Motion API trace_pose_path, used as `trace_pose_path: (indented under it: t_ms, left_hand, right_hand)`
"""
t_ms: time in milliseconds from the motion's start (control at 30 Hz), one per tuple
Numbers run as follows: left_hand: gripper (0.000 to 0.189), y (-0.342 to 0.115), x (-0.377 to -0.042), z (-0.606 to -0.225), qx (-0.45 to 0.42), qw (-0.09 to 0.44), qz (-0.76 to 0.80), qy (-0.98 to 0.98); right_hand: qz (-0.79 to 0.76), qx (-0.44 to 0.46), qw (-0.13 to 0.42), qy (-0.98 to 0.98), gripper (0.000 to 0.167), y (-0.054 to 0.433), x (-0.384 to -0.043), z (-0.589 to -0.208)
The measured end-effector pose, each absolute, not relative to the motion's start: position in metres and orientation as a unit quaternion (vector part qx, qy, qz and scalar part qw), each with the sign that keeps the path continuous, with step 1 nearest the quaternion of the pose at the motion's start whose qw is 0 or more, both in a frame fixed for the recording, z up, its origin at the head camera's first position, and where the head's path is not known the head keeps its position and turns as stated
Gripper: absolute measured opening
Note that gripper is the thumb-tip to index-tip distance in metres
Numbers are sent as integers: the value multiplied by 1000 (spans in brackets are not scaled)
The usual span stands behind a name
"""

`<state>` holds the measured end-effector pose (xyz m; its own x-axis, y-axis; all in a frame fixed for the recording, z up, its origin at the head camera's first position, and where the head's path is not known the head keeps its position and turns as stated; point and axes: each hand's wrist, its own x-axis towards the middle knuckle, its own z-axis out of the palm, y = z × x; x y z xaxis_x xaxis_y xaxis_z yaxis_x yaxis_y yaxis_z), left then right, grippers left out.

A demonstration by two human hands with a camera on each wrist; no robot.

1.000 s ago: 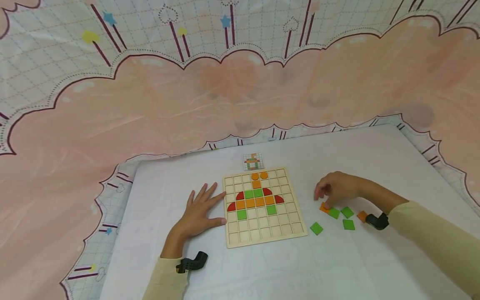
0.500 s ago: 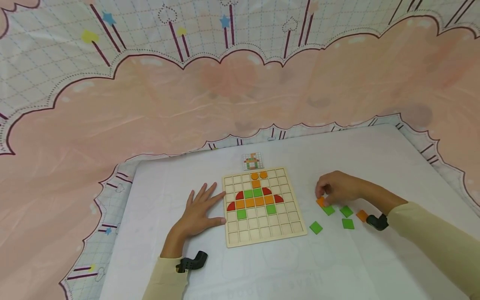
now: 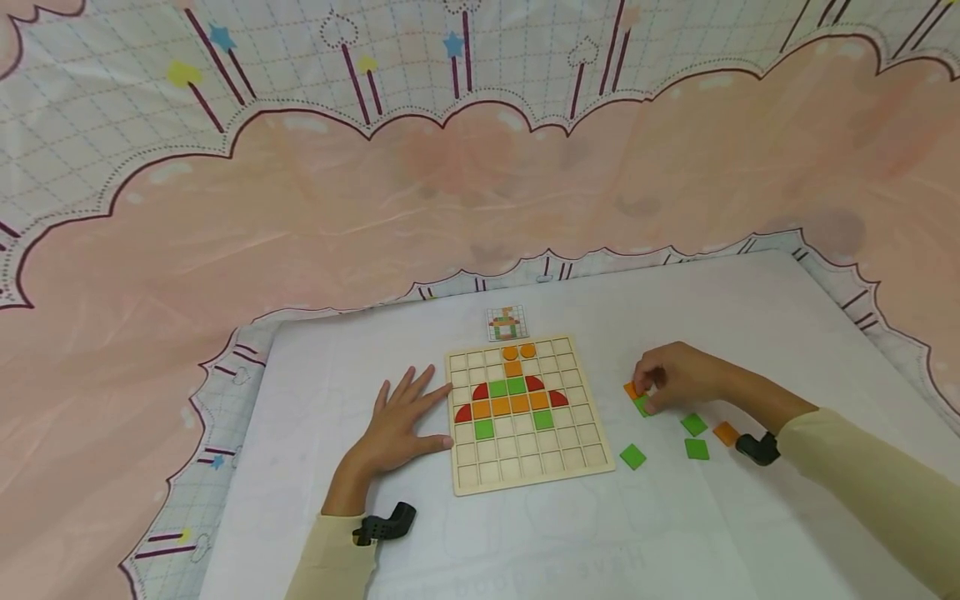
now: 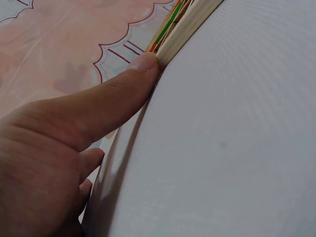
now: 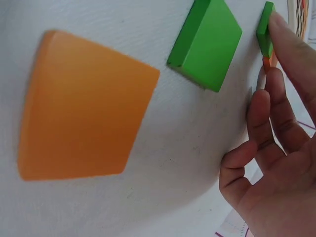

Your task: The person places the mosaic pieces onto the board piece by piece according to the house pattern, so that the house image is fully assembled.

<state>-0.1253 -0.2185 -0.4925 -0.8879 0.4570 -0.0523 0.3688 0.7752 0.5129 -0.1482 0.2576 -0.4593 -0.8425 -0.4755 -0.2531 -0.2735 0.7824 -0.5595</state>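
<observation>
My left hand [image 3: 393,425] lies with spread fingers beside a wooden grid board [image 3: 528,473]; its thumb [image 4: 113,103] touches the board's edge. On the board, red, orange and green pieces form a pattern, with two orange discs at the top. To the right, my right hand [image 3: 678,375] pinches at a green square tile [image 3: 641,407] with thumb and fingertips, close to the table. An orange square tile [image 3: 630,390] sticks out just beyond it, partly under the fingers. In the right wrist view the thumb is on the green tile [image 5: 264,34].
A small pattern card [image 3: 507,323] lies behind the board. Near my right wrist are a loose orange tile [image 3: 726,433] and green tiles [image 3: 694,424], [image 3: 697,449]. One more green tile [image 3: 633,457] lies by the board's right corner. Patterned cloth surrounds the white tabletop [image 3: 480,542].
Under my right fingers, the orange and green tiles have slid left and away from me, toward the board. My left hand and the board stay where they were.
</observation>
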Motion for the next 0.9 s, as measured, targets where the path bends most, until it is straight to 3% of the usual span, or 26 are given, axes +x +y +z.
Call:
trace_pose_path:
  t_ms: [367, 900]
  left_hand:
    - [85, -219, -126, -494, 220, 88, 250, 939]
    - [85, -219, -126, -495, 221, 86, 250, 939]
  right_hand:
    - [-243, -200, 153, 937, 18, 261, -150, -457]
    - [-265, -231, 213, 912, 14, 250, -151, -449]
